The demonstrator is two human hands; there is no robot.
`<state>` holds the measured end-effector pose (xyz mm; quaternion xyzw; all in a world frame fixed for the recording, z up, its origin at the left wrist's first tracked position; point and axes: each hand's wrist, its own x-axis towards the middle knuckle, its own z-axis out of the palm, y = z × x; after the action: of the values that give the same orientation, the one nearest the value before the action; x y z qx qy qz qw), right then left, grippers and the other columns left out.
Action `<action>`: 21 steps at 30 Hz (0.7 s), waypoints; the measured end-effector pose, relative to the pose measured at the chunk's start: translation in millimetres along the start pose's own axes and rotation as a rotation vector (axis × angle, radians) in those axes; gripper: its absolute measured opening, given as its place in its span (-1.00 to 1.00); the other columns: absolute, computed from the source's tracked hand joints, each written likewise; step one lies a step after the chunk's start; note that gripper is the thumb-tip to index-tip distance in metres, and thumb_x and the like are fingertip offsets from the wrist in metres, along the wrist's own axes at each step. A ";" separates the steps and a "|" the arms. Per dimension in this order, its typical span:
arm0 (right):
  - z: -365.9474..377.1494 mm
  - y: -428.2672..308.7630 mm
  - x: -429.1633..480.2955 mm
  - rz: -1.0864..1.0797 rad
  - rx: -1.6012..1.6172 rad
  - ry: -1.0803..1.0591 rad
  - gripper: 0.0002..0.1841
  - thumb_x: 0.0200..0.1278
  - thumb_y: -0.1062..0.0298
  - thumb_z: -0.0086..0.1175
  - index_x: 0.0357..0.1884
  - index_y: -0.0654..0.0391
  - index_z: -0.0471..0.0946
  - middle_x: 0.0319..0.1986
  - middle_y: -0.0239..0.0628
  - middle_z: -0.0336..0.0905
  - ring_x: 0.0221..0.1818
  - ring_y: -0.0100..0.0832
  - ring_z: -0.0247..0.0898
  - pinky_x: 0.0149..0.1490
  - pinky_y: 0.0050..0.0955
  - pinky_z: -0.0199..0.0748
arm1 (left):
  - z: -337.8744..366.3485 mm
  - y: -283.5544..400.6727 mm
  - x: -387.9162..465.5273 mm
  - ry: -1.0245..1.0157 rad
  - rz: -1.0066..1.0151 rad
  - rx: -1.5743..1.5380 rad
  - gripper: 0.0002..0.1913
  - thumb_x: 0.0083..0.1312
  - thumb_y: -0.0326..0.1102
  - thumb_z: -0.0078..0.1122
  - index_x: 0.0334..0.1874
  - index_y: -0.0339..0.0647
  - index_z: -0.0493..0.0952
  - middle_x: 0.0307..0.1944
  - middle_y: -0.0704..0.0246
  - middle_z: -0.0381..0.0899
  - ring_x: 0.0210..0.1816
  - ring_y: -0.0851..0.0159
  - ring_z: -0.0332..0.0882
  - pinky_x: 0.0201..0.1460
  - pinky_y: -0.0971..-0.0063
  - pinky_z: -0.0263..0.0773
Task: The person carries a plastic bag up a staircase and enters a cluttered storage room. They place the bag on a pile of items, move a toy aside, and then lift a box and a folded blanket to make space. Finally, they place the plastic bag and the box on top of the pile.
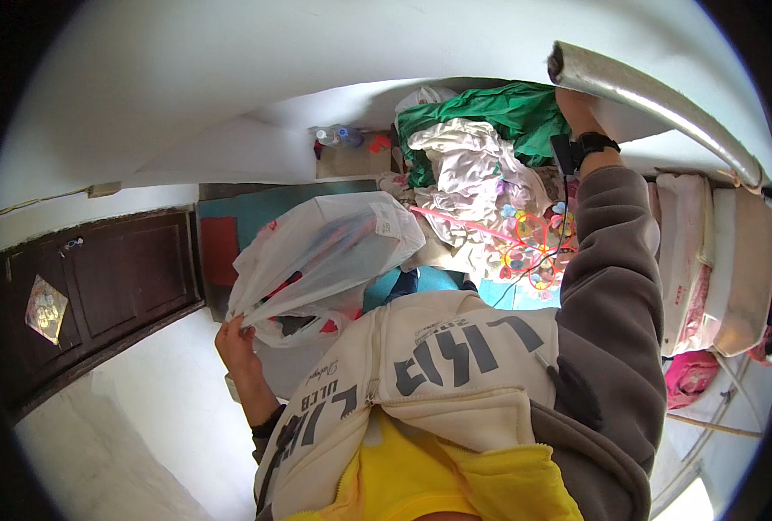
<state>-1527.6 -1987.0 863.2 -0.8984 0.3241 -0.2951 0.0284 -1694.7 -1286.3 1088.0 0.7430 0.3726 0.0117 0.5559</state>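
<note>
My left hand pinches the gathered edge of a translucent white plastic bag. Dark, blue and red things show through its film, and a label is stuck near its far end. On the far side, my right hand reaches up to the right edge of a green cloth or bag; a pipe hides its fingers, so its grip cannot be seen. Crumpled white fabric lies against the green material. Below that, a pink stick runs to a colourful flower-shaped pinwheel.
A thick pipe juts in at the upper right, close to my right hand. Plastic bottles stand on a cardboard box by the wall. Folded bedding is stacked at right, above a pink bag. A dark wooden door is at left.
</note>
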 end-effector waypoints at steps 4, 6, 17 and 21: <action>12.5 8.9 0.2 -0.064 -0.111 -0.148 -0.55 0.33 0.05 -0.28 0.06 0.14 0.43 0.05 -0.06 0.44 0.11 0.00 0.34 0.18 -0.09 0.27 | -4.5 0.3 0.4 -0.027 -0.015 -0.009 -0.78 0.18 -0.39 0.12 -0.14 -0.30 0.51 -0.27 0.36 0.55 -0.31 0.44 0.46 -0.28 0.60 0.38; 4.0 7.0 -4.5 -0.146 -0.223 -0.336 -0.56 0.33 0.06 -0.26 0.06 0.14 0.43 0.03 -0.06 0.46 0.08 0.00 0.37 0.14 -0.08 0.32 | -5.3 -0.1 1.0 -0.041 -0.008 -0.013 -0.77 0.18 -0.39 0.12 -0.14 -0.30 0.51 -0.27 0.37 0.55 -0.31 0.45 0.45 -0.28 0.61 0.37; -1.8 -12.0 -101.3 0.348 0.012 -0.707 -0.69 0.30 0.26 -0.12 0.02 0.16 0.30 -0.11 0.06 0.53 -0.04 0.03 0.48 -0.02 -0.03 0.44 | -6.8 -7.0 1.2 0.023 -0.038 0.007 -0.76 0.17 -0.37 0.15 -0.13 -0.30 0.51 -0.29 0.37 0.54 -0.33 0.46 0.44 -0.30 0.64 0.37; 0.1 -4.7 -76.8 0.414 0.109 -0.598 -0.67 0.33 0.21 -0.18 -0.03 0.26 0.30 -0.09 0.03 0.52 0.01 0.01 0.43 0.11 -0.13 0.35 | -14.3 -7.6 2.5 0.032 -0.051 -0.006 -0.77 0.16 -0.38 0.16 -0.15 -0.30 0.51 -0.30 0.37 0.55 -0.35 0.45 0.45 -0.31 0.64 0.38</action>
<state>-1572.2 -1937.3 824.9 -0.8575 0.4603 -0.0245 0.2285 -1703.2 -1272.4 1086.1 0.7312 0.4003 0.0107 0.5523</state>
